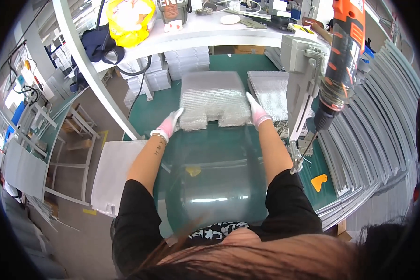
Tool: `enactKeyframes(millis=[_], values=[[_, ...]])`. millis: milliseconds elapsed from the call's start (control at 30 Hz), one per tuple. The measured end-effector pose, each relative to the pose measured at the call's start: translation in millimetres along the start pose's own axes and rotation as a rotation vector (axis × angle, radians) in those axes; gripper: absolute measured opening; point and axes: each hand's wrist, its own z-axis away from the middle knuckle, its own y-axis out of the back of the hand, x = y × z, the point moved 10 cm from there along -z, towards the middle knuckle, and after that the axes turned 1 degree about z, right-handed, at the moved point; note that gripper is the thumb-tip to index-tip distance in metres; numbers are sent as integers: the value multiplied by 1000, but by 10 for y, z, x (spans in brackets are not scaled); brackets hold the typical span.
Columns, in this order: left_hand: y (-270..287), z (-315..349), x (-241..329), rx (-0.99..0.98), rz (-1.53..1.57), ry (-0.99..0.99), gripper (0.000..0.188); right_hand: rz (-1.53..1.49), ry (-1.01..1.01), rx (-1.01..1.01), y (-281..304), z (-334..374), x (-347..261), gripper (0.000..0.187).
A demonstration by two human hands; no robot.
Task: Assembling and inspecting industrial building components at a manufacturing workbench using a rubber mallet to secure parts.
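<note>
Hands: Your left hand point(169, 125) and right hand point(258, 109), both gloved, are apart, one touching each side of the bubble-wrap piece point(214, 95); whether your fingers close on it cannot be told.
Bubble-wrap piece: Flat on the worktop point(147, 116), ahead of you, its notched edge facing you.
Right-hand edge: A second bubble-wrap pile point(269, 88) lies just beside your right hand.
Left-hand room: A green strip shows between your left hand and the slanting white post point(98, 74).
Near room: A clear glossy sheet point(217, 186) spans the area between your forearms; a small yellow piece point(193, 171) shows there.
Drill: An orange-and-black drill point(343, 60) hangs, bit down, to the right of your right forearm, near a metal stand point(303, 70).
Right edge: Long grey panels point(378, 121) stand packed along the worktop; an orange piece point(319, 182) lies near them.
Far edge: A white shelf point(172, 41) crosses above, carrying a yellow bag point(130, 21).
Surroundings: Grey floor point(86, 238) lies to your left.
</note>
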Motion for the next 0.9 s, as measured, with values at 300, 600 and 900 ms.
enactKeyframes(millis=[300, 600, 900], values=[[214, -422, -82, 305, -138, -220, 81, 297, 191, -91, 35, 14, -80, 60], [327, -340, 125, 409, -223, -170, 84, 251, 282, 154, 133, 329, -369, 77], [-840, 1858, 2223, 312, -778, -1156, 31, 750, 949, 268, 119, 1898, 327, 49]])
